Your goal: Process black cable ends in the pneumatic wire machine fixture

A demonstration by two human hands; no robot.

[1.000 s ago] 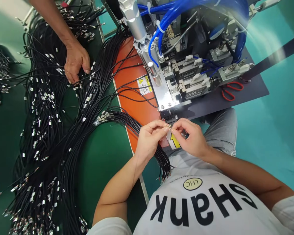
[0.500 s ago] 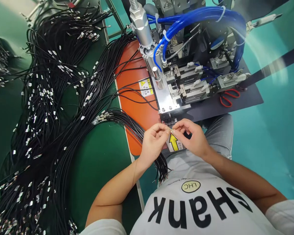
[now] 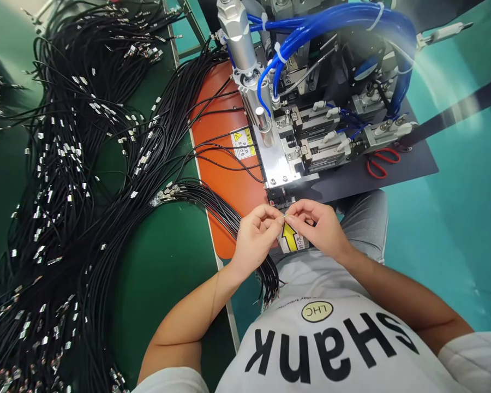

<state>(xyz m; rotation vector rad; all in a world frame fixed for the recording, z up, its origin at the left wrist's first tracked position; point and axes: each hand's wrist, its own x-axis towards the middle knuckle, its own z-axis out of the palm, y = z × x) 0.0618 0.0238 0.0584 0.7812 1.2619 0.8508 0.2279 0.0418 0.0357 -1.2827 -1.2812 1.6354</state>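
Your left hand (image 3: 252,238) is pinching a small wire piece (image 3: 285,216) between thumb and forefinger, and your right hand (image 3: 321,228) is gripping the same piece from the right, so the fingertips of both hands are nearly meeting. You are holding the small wire piece just on the near side of the machine (image 3: 281,164), beside the tip of a yellow arrow (image 3: 289,238). It is showing as a thin, pale, yellowish sliver; your fingertips are covering most of it, and its ends are too small to tell. The other fingers of both hands are resting bent toward the palms.

Left of your hands, a cable bundle (image 3: 219,207) is running over an orange plate (image 3: 247,191) and passing beneath your left wrist. Its slim black sheaths are lying side by side; silvery connectors (image 3: 169,193) are clustering at the far-left end, and the near end is fanning out beside your shirt (image 3: 352,327). Farther left, a larger heap of black cables (image 3: 65,164) is spreading across a green table (image 3: 159,273), with bright tips glinting throughout. Beyond your hands, blue tubes (image 3: 335,19) are arching over the machine. Red-handled scissors (image 3: 378,176) are lying to its right.
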